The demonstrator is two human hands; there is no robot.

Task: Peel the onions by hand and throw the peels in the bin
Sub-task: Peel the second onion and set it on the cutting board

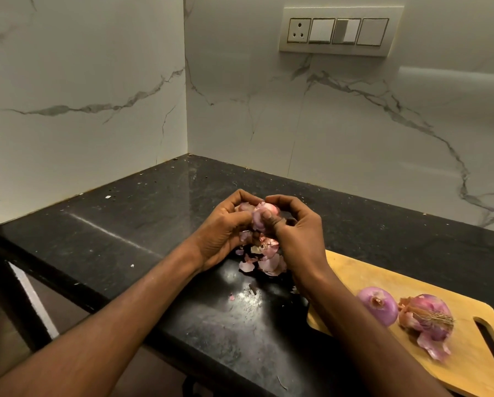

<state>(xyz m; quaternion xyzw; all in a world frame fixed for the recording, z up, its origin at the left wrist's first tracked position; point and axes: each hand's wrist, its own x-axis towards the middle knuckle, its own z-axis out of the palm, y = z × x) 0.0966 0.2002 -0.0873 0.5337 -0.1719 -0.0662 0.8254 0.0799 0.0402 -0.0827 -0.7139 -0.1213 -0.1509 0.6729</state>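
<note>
Held above the black counter (142, 224), left of the wooden cutting board (388, 285): one red onion (261, 216), gripped between both hands. Left hand (222, 233) curled round the onion's left side, fingers arched over the top, a flap of loosened skin against the fingertips. Right hand (294, 230) curled round the right side, thumb pressed flat on the onion's near face, fingers bent over the top to meet those of the left.

Directly under the hands, left of the board's near corner: a loose pile of pink peels (264, 259) on the counter, with a few small scraps scattered nearer the counter's front edge.

On the board, toward its handle slot: a peeled onion (377, 305), smooth and purple, and just right of it a partly peeled onion (426, 319), root end forward, torn skin hanging off its front. Touching or just apart: impossible to tell.

Behind the board: marbled wall tiles, with a switch panel (337, 31) high above.
</note>
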